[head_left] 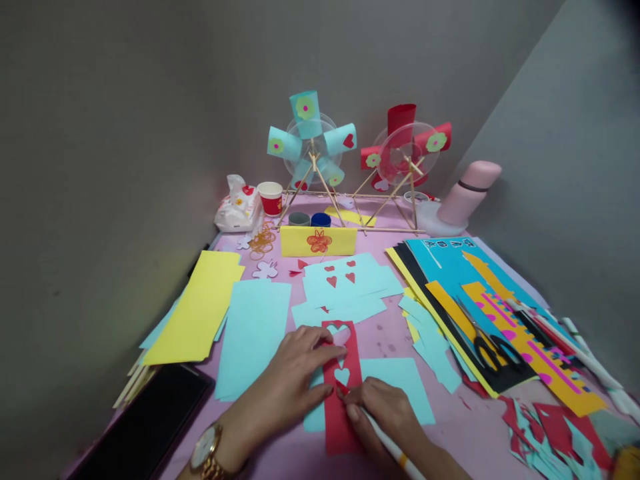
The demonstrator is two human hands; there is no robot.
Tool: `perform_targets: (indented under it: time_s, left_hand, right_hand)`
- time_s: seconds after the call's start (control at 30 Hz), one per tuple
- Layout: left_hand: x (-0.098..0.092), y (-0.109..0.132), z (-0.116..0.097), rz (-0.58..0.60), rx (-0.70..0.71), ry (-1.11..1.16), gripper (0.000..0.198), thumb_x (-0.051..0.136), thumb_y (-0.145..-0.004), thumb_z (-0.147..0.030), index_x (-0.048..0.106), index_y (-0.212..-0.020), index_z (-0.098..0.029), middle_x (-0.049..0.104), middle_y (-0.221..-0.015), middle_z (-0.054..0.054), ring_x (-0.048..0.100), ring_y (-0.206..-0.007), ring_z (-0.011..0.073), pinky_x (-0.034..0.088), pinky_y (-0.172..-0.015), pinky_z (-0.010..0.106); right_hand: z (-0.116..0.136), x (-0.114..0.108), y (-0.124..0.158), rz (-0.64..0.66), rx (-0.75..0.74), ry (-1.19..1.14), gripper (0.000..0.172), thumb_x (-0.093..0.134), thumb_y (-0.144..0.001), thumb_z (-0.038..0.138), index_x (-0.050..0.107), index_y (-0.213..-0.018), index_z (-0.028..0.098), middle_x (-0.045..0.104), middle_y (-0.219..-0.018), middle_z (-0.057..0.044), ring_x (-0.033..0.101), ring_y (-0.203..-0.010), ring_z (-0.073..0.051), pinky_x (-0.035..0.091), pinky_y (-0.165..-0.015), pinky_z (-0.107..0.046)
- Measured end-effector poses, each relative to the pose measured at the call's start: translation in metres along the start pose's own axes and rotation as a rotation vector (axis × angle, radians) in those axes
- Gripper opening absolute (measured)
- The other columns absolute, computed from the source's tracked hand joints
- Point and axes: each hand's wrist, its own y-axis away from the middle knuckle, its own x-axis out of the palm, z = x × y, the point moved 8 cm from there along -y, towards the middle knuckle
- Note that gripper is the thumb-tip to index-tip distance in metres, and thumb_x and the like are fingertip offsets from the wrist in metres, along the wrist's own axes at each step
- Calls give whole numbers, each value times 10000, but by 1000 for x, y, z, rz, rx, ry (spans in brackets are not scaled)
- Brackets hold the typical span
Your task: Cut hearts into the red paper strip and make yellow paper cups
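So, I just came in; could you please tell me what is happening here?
A red paper strip lies over a light-blue sheet. The person's left hand rests on the strip, while the right hand holds a white pen, its tip near the lower heart-shaped hole. At the back, a light-blue wheel and a red wheel stand on stick frames.

A bare lane of pink table (473, 447) ran between the right hand (377, 407) and the scraps (543, 430), open to a passing hand; beyond it lay the scissors (493, 350), handles nearest the person; the phone (150, 423) flanked the left hand (305, 370); ahead, flat sheets (345, 293) could be crossed from above; farther back, the yellow card (297, 241), blue wheel (313, 147), red wheel (406, 150) and bottle (470, 193) stood in the way.
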Motion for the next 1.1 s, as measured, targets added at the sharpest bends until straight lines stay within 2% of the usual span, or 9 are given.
perform_targets:
  time_s: [0.1, 0.2, 0.4, 0.47, 0.57, 0.63, 0.7, 0.83, 1.1]
  left_hand:
    - [4, 1, -6, -10, 20, 72, 319, 537, -875, -99, 575, -1137, -276, 584, -1144, 20, 505, -1081, 190, 396, -962, 329]
    - [12, 1, -7, 13, 32, 151, 326, 491, -893, -77, 553, -1158, -256, 619, -1098, 18, 544, -1041, 166, 423, -941, 295]
    - [12, -3, -6, 65, 18, 172, 328, 504, -871, -73, 609, -1126, -250, 560, -1112, 47, 503, -1083, 191, 420, -954, 318]
    - [11, -3, -7, 77, 9, 179, 344, 507, -866, -72, 614, -1137, -255, 547, -1115, 50, 493, -1091, 192, 411, -965, 323]
    - [12, -3, -7, 83, -1, 185, 403, 538, -843, -72, 584, -1194, -266, 533, -1148, 45, 468, -1125, 193, 386, -997, 328]
    - [13, -3, -5, 84, -10, 176, 442, 571, -815, -78, 570, -1212, -272, 529, -1165, 41, 454, -1140, 202, 376, -1007, 339]
    - [15, -3, -2, 87, -23, 169, 445, 589, -798, -84, 574, -1198, -277, 532, -1162, 35, 453, -1137, 209, 376, -1004, 347]
    - [17, -4, 1, 94, -43, 168, 438, 581, -790, -65, 581, -1166, -289, 536, -1144, 19, 469, -1101, 199, 385, -979, 333]
    - [20, -6, 6, 111, -59, 143, 475, 597, -753, -11, 589, -1128, -303, 546, -1112, -12, 479, -1048, 183, 379, -922, 321]
  right_hand:
    - [-2, 1, 2, 3, -20, -10, 272, 375, -939, 241, 588, -772, 215, 632, -595, -36, 568, -543, -163, 406, -525, -272]
    - [-5, 2, 3, 4, -3, -46, 274, 374, -944, 250, 586, -774, 216, 634, -602, -40, 576, -551, -166, 414, -530, -274]
    - [-6, -3, 0, 0, 65, -160, 268, 386, -950, 250, 590, -782, 203, 657, -648, -44, 598, -576, -156, 428, -563, -256]
    - [-10, -5, -1, 18, 144, -227, 281, 401, -952, 289, 603, -777, 201, 670, -669, -44, 608, -597, -156, 427, -578, -252]
    - [-25, -4, 0, 53, 378, -393, 338, 411, -951, 378, 596, -728, 205, 647, -627, -19, 585, -554, -145, 403, -530, -239]
    - [-35, -3, 4, 38, 544, -480, 381, 407, -946, 439, 534, -665, 214, 559, -527, 19, 498, -467, -127, 346, -463, -235]
    - [-39, -2, 4, 8, 631, -526, 409, 402, -936, 490, 444, -623, 229, 438, -467, 54, 399, -430, -118, 284, -436, -242]
    - [-36, 3, -2, 13, 605, -574, 421, 384, -931, 517, 360, -613, 241, 315, -491, 70, 296, -445, -115, 215, -445, -266]
    - [-36, 4, -1, 41, 629, -455, 429, 317, -949, 521, 315, -620, 247, 289, -505, 60, 296, -445, -130, 183, -446, -292]
